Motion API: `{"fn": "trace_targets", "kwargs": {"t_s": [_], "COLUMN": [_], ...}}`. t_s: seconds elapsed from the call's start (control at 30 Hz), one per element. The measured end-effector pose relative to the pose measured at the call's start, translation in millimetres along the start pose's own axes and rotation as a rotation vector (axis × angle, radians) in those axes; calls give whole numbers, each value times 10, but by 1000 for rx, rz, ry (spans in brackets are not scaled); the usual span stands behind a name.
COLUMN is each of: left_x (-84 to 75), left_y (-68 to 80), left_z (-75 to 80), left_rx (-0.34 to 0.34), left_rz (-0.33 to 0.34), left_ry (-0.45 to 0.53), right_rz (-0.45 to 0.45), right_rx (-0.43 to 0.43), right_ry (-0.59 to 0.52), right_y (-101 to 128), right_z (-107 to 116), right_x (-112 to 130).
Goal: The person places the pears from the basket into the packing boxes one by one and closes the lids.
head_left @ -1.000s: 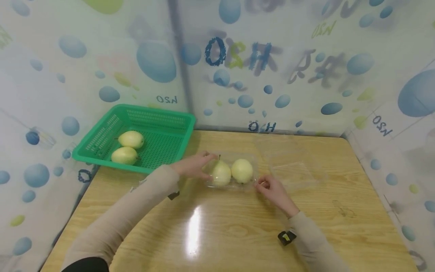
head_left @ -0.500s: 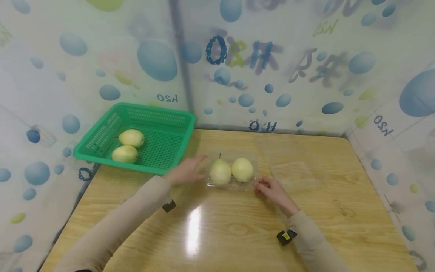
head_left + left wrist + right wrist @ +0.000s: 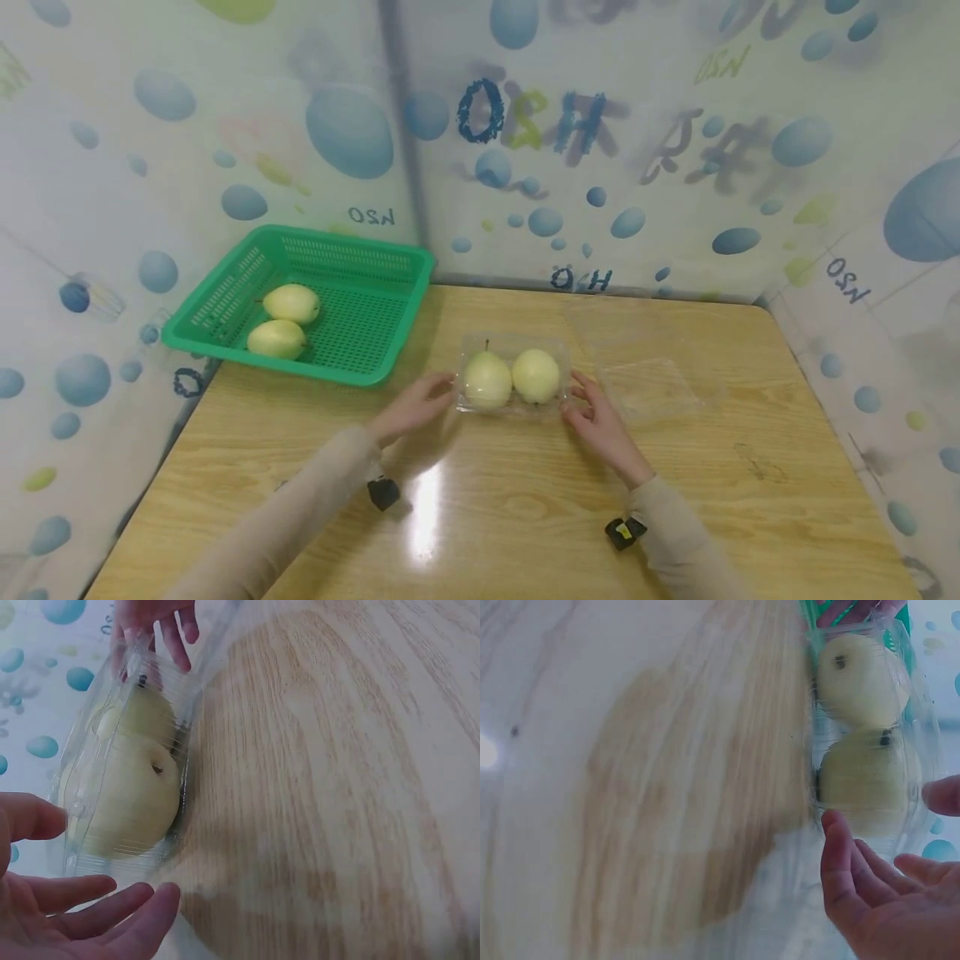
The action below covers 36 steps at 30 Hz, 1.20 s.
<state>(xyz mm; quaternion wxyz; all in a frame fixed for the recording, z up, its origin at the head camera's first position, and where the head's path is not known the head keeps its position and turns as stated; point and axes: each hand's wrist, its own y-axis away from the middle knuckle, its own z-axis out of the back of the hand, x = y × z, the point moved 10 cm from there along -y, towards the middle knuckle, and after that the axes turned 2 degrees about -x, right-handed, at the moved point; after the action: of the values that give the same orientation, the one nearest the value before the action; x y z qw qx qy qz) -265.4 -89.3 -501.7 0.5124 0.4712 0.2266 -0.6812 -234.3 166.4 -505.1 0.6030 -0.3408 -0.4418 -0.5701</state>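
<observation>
A clear plastic container (image 3: 557, 345) sits mid-table with two pale yellow pears in it, one with a stem (image 3: 487, 381) and a rounder one (image 3: 536, 376). My left hand (image 3: 431, 398) lies at its left end, fingers relaxed and spread. In the left wrist view the thumb and fingers (image 3: 112, 889) flank the container (image 3: 120, 787) without closing on it. My right hand (image 3: 581, 398) is at the right end with its fingertips touching the rim. The right wrist view shows the thumb and fingers (image 3: 840, 855) on either side of the container (image 3: 870, 750).
A green slotted basket (image 3: 285, 364) stands at the back left corner, partly past the table edge, holding two pears (image 3: 291, 303) (image 3: 276, 339). A clear plastic lid (image 3: 648, 387) lies right of the container. Patterned walls enclose the wooden table (image 3: 525, 500) on three sides.
My left hand has drawn back off the stemmed pear to the container's left end. My right hand has shifted from the front right corner up to the right end.
</observation>
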Motion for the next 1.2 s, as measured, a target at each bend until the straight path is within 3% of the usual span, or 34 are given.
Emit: {"fn": "trace_targets", "kwargs": {"t_s": [0.27,0.4,0.5,0.8,1.0,1.2], "left_x": [36,37,-17,-102,-86,-78], "left_y": [9,9,9,-3,-24,-31], "left_z": [-94,-63,-37,-34,-15,-25], "left_rx": [16,-32,-50,-44,-58,-60], "left_rz": [18,33,0,-62,-64,-56], "left_ry": [180,187,206,219,228,280], "right_rz": [78,70,86,170,83,-31], "right_rx": [-3,-34,-68,-114,-95,-58], "right_ry": [-27,15,69,151,74,-111], "right_y": [74,36,7,-2,-14,-24], "right_z": [-23,-22,-12,-10,-33,-59], "right_x": [249,144,95,161,62,-42]}}
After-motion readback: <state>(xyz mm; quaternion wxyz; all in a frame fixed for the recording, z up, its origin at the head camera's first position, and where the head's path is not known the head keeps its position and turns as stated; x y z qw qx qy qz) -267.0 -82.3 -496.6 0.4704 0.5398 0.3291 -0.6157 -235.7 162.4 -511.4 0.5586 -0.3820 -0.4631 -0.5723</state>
